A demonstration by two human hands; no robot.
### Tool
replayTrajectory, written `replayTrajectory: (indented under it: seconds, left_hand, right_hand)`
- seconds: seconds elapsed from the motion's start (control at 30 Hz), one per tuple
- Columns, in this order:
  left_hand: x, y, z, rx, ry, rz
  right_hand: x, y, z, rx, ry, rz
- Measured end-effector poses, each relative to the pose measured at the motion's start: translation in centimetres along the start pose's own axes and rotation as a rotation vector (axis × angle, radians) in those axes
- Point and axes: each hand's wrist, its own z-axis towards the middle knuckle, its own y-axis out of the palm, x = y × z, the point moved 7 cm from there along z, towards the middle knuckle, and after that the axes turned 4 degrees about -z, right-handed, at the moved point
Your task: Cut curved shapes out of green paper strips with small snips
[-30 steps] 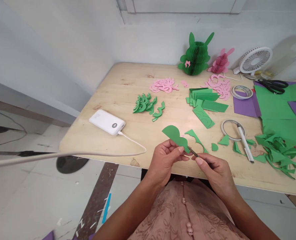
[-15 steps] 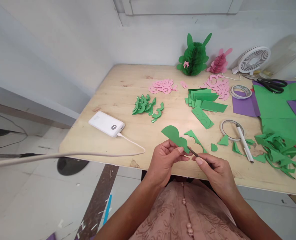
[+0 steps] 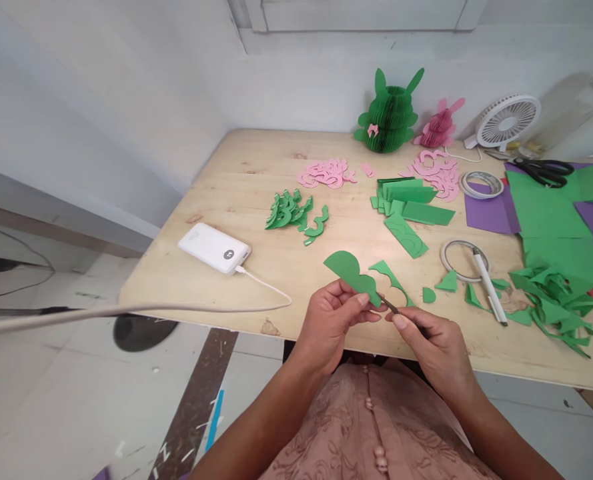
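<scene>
Pinched between the thumb and fingers of my left hand [image 3: 333, 319] is a green paper cutout [image 3: 346, 268] with rounded, scalloped edges. My right hand [image 3: 433, 340] is closed on a pair of scissors [image 3: 391, 306]; their dark blades meet the paper's right end, while the handles are mostly hidden in the palm. Just behind the blades lies a curved green offcut [image 3: 390, 275]. Farther back rest a folded green strip with drawn curves [image 3: 406, 235] and a stack of green strips [image 3: 409, 193]. Several scalloped green pieces [image 3: 287, 210] are piled to the left.
A white power bank [image 3: 213, 248] with a cable lies at left. Pink cutouts [image 3: 326, 173], a green paper figure [image 3: 391, 117], a pink one [image 3: 439, 127] and a fan [image 3: 509, 121] are at the back. Tape [image 3: 482, 185], a pen [image 3: 490, 287], black scissors [image 3: 543, 172] and scraps [image 3: 556, 293] occupy the right.
Almost nothing differs. The scissor blades have shifted very slightly at the paper's right end; both hands keep their holds.
</scene>
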Motion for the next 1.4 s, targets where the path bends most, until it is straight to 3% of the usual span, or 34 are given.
replayTrajectory:
  seconds: [0.9,1.1,1.4]
  left_hand:
    - [0.0,0.1,-0.2,0.032,-0.008,-0.013]
    - [0.0,-0.1,-0.1,0.046,0.023,0.013]
    - [0.0,-0.2,-0.3,0.038,0.124,0.144]
  right_hand:
    - [-0.3,-0.4,-0.1,0.023,-0.016,-0.053]
    - [-0.1,-0.8,0.3,0.069,0.039,-0.001]
    - [-2.2,-0.7,1.2,0.183,0.037,-0.015]
